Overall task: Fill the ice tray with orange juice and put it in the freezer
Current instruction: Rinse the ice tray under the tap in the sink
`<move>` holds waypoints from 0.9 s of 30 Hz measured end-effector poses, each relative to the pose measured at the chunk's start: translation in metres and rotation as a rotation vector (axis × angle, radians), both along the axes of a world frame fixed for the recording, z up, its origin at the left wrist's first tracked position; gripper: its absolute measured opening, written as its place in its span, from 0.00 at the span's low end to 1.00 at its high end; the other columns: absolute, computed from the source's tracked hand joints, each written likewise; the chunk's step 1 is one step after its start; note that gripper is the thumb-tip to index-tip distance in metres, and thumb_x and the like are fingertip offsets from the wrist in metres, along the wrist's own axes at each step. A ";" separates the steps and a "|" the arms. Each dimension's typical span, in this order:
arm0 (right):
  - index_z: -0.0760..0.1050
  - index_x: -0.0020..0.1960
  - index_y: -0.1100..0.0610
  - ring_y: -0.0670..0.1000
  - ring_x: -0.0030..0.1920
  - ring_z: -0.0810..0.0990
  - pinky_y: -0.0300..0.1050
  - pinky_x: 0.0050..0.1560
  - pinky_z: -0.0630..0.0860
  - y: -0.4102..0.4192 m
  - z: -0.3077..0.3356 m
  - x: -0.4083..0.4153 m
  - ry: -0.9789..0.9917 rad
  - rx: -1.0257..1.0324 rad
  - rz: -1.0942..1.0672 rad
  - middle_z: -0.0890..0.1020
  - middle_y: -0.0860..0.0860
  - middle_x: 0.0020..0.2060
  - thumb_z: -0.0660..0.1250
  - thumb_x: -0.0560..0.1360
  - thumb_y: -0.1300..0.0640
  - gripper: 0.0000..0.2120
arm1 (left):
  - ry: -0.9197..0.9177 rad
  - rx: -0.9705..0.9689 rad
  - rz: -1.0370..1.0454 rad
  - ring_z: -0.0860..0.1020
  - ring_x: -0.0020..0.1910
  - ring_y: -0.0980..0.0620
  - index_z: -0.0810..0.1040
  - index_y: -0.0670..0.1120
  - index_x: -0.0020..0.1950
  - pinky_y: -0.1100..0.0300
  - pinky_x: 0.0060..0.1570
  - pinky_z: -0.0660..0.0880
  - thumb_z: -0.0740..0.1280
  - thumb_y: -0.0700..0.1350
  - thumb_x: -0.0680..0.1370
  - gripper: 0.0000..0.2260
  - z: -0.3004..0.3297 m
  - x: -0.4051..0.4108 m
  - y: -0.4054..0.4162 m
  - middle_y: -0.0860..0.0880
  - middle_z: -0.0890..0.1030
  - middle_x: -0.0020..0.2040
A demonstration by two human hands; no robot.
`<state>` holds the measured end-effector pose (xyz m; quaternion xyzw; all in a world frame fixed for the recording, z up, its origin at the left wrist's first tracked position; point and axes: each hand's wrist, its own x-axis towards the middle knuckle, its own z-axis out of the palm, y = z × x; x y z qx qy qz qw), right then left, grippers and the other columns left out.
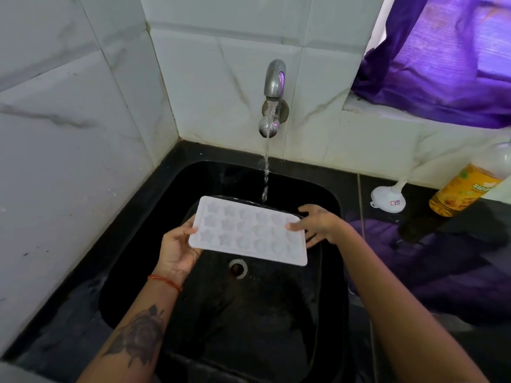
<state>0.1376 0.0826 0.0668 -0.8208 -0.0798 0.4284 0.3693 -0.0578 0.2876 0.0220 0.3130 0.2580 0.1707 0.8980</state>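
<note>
Over the sink, both hands hold a white star-moulded ice tray

This is a home kitchen, shown by a black sink sunk into a dark stone worktop, a wall tap running water against white marble-look tiles, a purple curtain on the sill, and a juice bottle beside a white funnel.
</note>
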 end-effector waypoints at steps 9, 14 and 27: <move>0.81 0.55 0.53 0.48 0.41 0.80 0.40 0.41 0.76 -0.049 0.049 -0.027 -0.659 0.049 -0.044 0.81 0.47 0.39 0.76 0.67 0.54 0.17 | 0.355 0.236 -0.159 0.80 0.52 0.45 0.75 0.44 0.63 0.49 0.49 0.78 0.57 0.36 0.80 0.14 -0.028 0.001 -0.030 0.43 0.82 0.55; 0.81 0.57 0.48 0.44 0.41 0.75 0.36 0.46 0.68 -0.045 0.087 -0.057 -1.050 0.127 0.098 0.80 0.45 0.41 0.74 0.69 0.54 0.17 | 0.462 0.313 -0.248 0.78 0.51 0.45 0.75 0.44 0.56 0.47 0.57 0.74 0.58 0.41 0.81 0.07 -0.028 0.015 -0.057 0.40 0.77 0.59; 0.82 0.54 0.60 0.53 0.40 0.80 0.36 0.45 0.71 -0.073 0.084 -0.075 -1.634 0.519 0.152 0.83 0.55 0.40 0.74 0.67 0.68 0.16 | 0.227 0.387 -0.016 0.74 0.61 0.47 0.64 0.56 0.69 0.44 0.58 0.72 0.55 0.36 0.81 0.20 0.029 0.022 -0.056 0.50 0.73 0.64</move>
